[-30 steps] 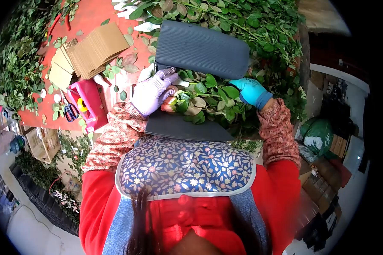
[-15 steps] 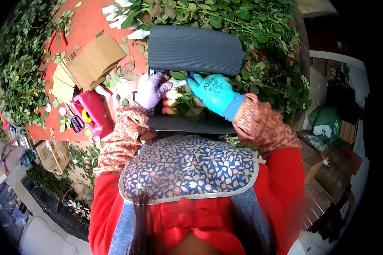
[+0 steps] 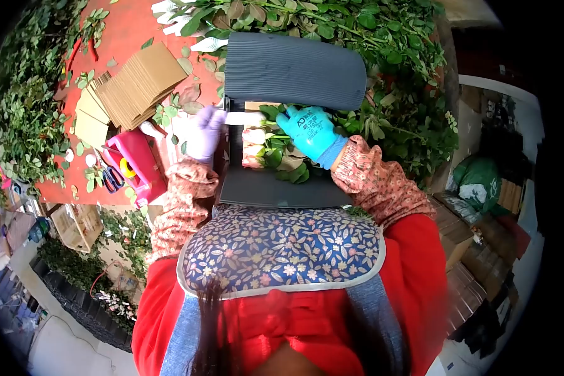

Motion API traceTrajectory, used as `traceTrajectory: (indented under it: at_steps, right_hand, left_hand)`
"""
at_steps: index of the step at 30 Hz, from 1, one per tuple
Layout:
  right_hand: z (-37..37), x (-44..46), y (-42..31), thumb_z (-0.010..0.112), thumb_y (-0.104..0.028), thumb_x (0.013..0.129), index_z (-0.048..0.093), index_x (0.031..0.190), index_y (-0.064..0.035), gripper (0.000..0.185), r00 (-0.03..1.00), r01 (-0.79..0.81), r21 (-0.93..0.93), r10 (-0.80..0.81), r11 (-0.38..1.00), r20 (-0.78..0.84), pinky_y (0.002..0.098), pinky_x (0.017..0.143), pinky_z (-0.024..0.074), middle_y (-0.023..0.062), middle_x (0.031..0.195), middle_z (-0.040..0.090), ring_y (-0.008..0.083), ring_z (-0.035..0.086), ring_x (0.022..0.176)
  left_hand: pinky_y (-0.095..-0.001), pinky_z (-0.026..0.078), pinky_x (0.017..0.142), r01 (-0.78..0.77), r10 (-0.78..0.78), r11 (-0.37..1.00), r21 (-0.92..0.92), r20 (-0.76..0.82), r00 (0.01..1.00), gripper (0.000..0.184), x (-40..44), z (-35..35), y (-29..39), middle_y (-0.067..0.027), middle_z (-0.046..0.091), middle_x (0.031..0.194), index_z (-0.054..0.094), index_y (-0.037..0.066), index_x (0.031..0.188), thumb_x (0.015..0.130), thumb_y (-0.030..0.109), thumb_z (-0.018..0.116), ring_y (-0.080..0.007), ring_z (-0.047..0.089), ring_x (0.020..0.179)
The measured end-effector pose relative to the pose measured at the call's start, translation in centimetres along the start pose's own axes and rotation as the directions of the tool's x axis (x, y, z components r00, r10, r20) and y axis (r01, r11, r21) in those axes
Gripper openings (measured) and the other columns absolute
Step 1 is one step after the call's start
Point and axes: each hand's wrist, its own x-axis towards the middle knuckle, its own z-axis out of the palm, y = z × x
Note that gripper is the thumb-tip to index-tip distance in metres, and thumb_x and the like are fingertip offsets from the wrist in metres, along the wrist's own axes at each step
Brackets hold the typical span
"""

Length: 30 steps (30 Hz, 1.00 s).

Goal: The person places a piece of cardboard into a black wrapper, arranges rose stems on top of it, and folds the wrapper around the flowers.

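My left hand (image 3: 202, 136), in a lavender glove, is closed at the left end of a white bud sleeve (image 3: 243, 118); motion blurs its fingertips. In a blue glove, my right hand (image 3: 310, 133) has its fingers curled over green stems and leaves just right of the sleeve. Below the sleeve, pale pink roses (image 3: 253, 150) lie stacked with their heads to the left, beside a strip of brown cardboard (image 3: 260, 106). They rest between a dark ribbed flap (image 3: 294, 70) above and a smooth dark sheet (image 3: 276, 190) below.
Cardboard pieces (image 3: 141, 84) lie fanned on the red table (image 3: 116, 31). A pink tape dispenser (image 3: 138, 166) and blue-handled scissors (image 3: 112, 180) are at the left. Leafy stems (image 3: 382, 37) cover the back and right, with white-sleeved buds (image 3: 208, 44) behind the flap.
My right hand has moved left from the far leaves to the rose heads. My left hand has drawn back leftward, and the white sleeve and stacked roses now show between the hands.
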Motion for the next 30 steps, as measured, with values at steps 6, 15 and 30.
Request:
traceTrajectory:
  at_steps: [6,15,30]
  right_hand:
    - [-1.9,-0.4,-0.1,0.055,-0.015,0.088,0.049,0.134,-0.026,0.048,0.999,-0.008,0.034,0.009,0.999,-0.035,0.044,0.061,0.0544,0.015,0.109,0.061,0.0315,0.068,0.077]
    - [-1.0,-0.8,0.0,0.053,-0.012,0.087,0.052,0.135,-0.0275,0.051,0.995,0.043,-0.041,-0.047,0.998,-0.084,0.043,0.06,0.0531,0.0145,0.117,0.06,0.0291,0.067,0.072]
    - [-17.2,-2.2,4.0,0.062,-0.022,0.085,0.061,0.121,-0.0161,0.037,0.838,0.099,0.059,-0.051,0.993,-0.543,0.0402,0.065,0.0528,0.0064,0.096,0.063,0.0252,0.064,0.076]
  left_hand:
    - [-0.0378,0.051,0.067,-0.177,0.286,0.61,0.772,-0.007,0.958,0.03,-2.6,-4.7,3.9,-0.0098,0.064,0.094,0.066,0.009,0.106,0.079,0.02,0.075,-0.0277,0.064,0.081]
    - [-0.0347,0.055,0.073,-0.583,0.309,0.665,0.467,0.538,0.784,0.039,-2.6,1.3,4.2,-0.0059,0.064,0.118,0.066,0.015,0.118,0.08,0.018,0.074,-0.0274,0.067,0.094]
    - [-0.0357,0.05,0.058,-0.677,0.375,0.595,0.434,0.595,0.711,0.023,-2.8,2.0,4.5,-0.0082,0.062,0.106,0.068,0.009,0.1,0.079,0.0,0.068,-0.0266,0.064,0.073]
